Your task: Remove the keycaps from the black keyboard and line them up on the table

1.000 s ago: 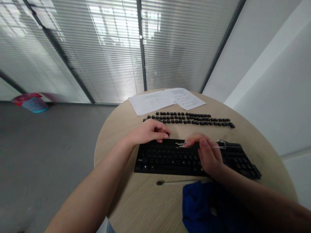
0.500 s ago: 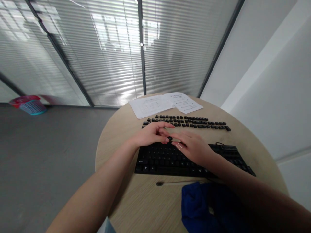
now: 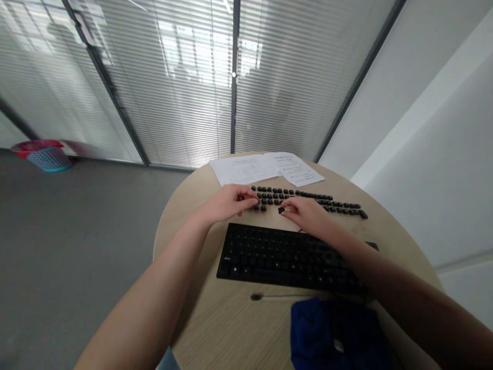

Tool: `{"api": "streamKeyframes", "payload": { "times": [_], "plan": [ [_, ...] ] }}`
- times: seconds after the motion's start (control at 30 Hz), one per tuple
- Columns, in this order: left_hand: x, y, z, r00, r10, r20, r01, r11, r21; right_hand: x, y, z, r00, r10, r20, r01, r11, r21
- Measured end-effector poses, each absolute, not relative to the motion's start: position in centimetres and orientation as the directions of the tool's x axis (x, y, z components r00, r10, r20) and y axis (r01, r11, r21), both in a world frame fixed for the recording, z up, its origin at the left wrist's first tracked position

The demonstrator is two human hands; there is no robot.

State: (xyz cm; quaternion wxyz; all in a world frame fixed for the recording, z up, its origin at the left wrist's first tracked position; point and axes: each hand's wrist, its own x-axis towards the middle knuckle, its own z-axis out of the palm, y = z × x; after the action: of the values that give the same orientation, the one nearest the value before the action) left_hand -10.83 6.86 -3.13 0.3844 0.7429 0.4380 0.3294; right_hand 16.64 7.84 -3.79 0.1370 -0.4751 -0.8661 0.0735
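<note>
Loose black keycaps (image 3: 298, 193) lie in rows on the round wooden table. At the left end of these rows is my left hand (image 3: 229, 202), its fingers curled and drawn together beside the nearest row; whether a keycap is between the fingertips is hidden. My right hand (image 3: 308, 215) pinches a single black keycap (image 3: 281, 210) between thumb and fingers, at the nearest row, a short way right of another keycap (image 3: 263, 208). Below both hands sits the black keyboard (image 3: 262, 252), partly covered by my right forearm.
Printed paper sheets (image 3: 246, 168) lie behind the rows. A thin tool with a dark brush-like end (image 3: 256, 297) rests before the keyboard, near a blue cloth item (image 3: 311, 329). On the floor at far left stands a red and blue basket (image 3: 50, 158).
My hands have moved apart and away from above the keyboard. The left went up and left to the rows' end; the right carried a keycap to the nearest row. The view shifted slightly.
</note>
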Motion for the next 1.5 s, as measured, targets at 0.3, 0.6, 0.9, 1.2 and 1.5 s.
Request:
{"api": "streamKeyframes", "payload": {
  "times": [0.3,0.6,0.9,1.2,1.5],
  "plan": [
    [-11.4,7.5,-3.7,0.399,0.878,0.265,0.525,-0.456,0.719,14.0,12.3,-5.8,-0.509,0.859,0.056,0.834,0.509,-0.212],
    [-11.4,7.6,-3.6,0.414,0.876,0.248,0.575,-0.463,0.675,13.9,12.1,-6.2,-0.499,0.862,0.087,0.830,0.504,-0.240],
    [-11.2,7.6,-3.4,0.461,0.860,0.219,0.573,-0.477,0.666,17.3,7.3,-0.5,-0.393,0.865,0.312,0.679,0.502,-0.535],
    [-9.8,7.3,-4.0,0.577,0.816,0.039,0.638,-0.480,0.602,18.4,0.4,1.0,-0.471,0.872,0.136,0.591,0.426,-0.685],
    [-9.4,7.5,-5.3,0.655,0.754,-0.050,0.618,-0.496,0.609,19.8,1.1,0.4,-0.677,0.706,-0.210,0.509,0.243,-0.826]
  ]
}}
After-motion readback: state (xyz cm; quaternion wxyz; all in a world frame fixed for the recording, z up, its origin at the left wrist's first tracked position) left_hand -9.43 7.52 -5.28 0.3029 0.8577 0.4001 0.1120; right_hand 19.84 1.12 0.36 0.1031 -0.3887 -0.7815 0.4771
